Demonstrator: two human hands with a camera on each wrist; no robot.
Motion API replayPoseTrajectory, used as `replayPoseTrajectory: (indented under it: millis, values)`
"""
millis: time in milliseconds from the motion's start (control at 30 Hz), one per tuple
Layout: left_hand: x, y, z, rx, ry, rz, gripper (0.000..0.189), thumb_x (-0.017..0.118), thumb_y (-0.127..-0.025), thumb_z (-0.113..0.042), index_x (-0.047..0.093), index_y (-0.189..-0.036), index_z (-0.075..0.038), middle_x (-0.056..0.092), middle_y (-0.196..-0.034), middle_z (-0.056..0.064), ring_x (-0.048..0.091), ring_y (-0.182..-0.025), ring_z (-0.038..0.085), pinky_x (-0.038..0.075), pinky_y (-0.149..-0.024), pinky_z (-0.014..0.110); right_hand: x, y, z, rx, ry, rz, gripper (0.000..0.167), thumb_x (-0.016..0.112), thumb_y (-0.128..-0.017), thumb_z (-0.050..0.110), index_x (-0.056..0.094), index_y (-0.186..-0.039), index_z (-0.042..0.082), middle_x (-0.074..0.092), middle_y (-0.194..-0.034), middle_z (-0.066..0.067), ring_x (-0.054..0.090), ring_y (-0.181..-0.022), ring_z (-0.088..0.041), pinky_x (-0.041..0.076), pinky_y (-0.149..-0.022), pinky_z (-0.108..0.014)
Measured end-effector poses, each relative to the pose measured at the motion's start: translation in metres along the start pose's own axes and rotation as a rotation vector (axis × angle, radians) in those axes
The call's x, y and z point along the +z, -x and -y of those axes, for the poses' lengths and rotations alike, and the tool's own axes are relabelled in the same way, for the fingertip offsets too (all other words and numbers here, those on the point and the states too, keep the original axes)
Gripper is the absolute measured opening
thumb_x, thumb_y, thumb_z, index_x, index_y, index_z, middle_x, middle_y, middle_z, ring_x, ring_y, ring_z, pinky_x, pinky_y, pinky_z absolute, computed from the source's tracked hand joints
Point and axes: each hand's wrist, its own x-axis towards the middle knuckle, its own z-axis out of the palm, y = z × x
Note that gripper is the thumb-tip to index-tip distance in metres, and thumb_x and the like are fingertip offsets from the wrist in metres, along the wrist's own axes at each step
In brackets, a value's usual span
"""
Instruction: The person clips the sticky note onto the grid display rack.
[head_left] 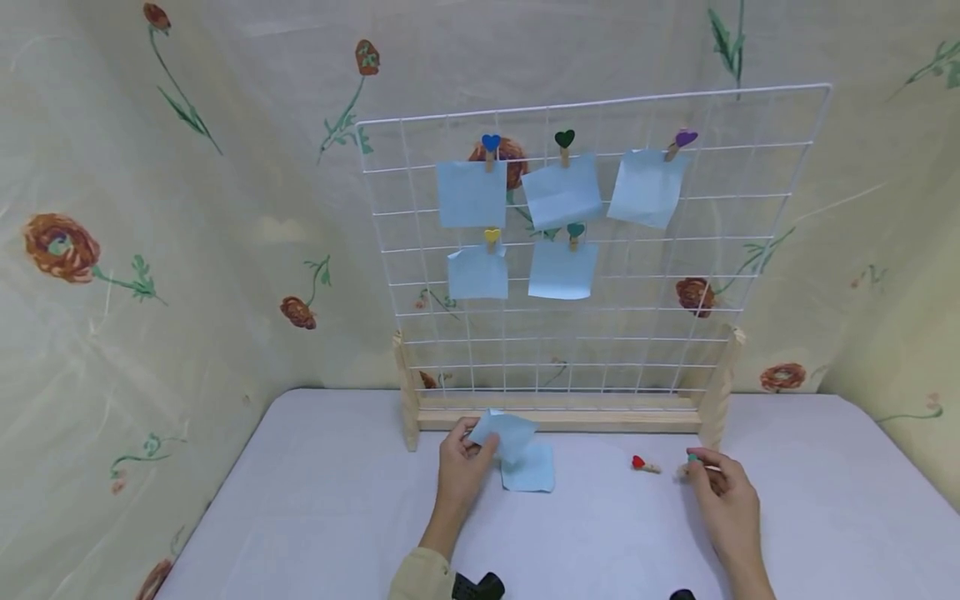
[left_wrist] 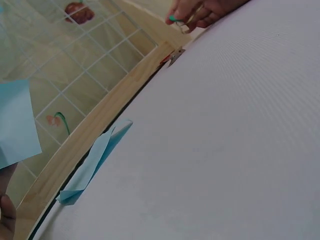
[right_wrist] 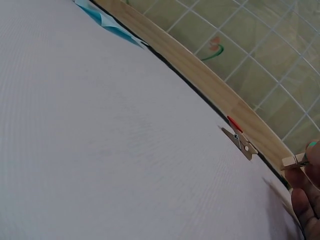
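Note:
My left hand (head_left: 467, 467) pinches a light blue paper note (head_left: 508, 433) between thumb and fingers, raised over the table. Below it, more blue notes (head_left: 528, 472) lie on the table, their edges curling up in the left wrist view. Over at the right, my right hand (head_left: 726, 500) pinches a small wooden clothespin (right_wrist: 294, 161) with a green top between thumb and fingertips. Just left of that hand lies another clothespin (head_left: 646, 465), this one with a red heart. Both hands are in front of the white wire grid (head_left: 622, 333).
The grid stands in a wooden base (head_left: 558, 419) at the table's back edge. Several blue notes (head_left: 471, 196) hang on it from heart clothespins (head_left: 491, 143) in blue, green, purple and yellow. Flower-print cloth (head_left: 262, 208) surrounds the white table (head_left: 322, 508).

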Motion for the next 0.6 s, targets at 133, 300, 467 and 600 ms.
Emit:
replayPoseTrajectory:
  millis: [133,300,467,600]
  values:
    - [0.001,-0.001,-0.005,-0.005,0.013,-0.008,0.024,0.064,-0.088,-0.007,0.059,-0.11,-0.001,0.069,-0.108,0.019,0.069,-0.094,0.028,0.055,-0.077,0.019,-0.002,-0.002,-0.002,-0.002,0.022,0.014,0.02,0.062,-0.091,0.014,0.066,-0.109,0.008,0.053,-0.085,0.034,0.054,-0.069,0.02,0.039,-0.061,-0.004]
    - [0.003,-0.001,-0.01,0.006,0.038,-0.014,0.023,0.063,-0.089,-0.008,0.059,-0.11,0.001,0.069,-0.107,0.02,0.068,-0.096,0.033,0.055,-0.076,0.018,-0.003,-0.002,-0.003,-0.017,-0.001,0.036,0.02,0.059,-0.093,0.016,0.065,-0.111,0.008,0.056,-0.083,0.033,0.056,-0.069,0.016,0.039,-0.062,-0.006]
    - [0.009,-0.003,-0.011,0.027,0.045,0.003,0.02,0.062,-0.091,-0.01,0.059,-0.109,-0.001,0.07,-0.105,0.02,0.07,-0.091,0.025,0.055,-0.077,0.022,-0.001,0.0,-0.001,0.016,-0.133,0.009,0.023,0.049,-0.098,0.015,0.058,-0.116,0.004,0.058,-0.09,0.018,0.058,-0.071,0.008,0.046,-0.062,-0.008]
    - [0.021,-0.008,-0.007,0.048,0.072,-0.003,0.019,0.062,-0.091,-0.011,0.06,-0.108,-0.002,0.071,-0.099,0.019,0.07,-0.08,0.024,0.058,-0.072,0.029,-0.001,-0.005,0.003,0.017,-0.373,-0.036,0.023,0.052,-0.095,0.008,0.054,-0.117,0.0,0.062,-0.091,0.008,0.06,-0.067,0.0,0.05,-0.057,-0.012]
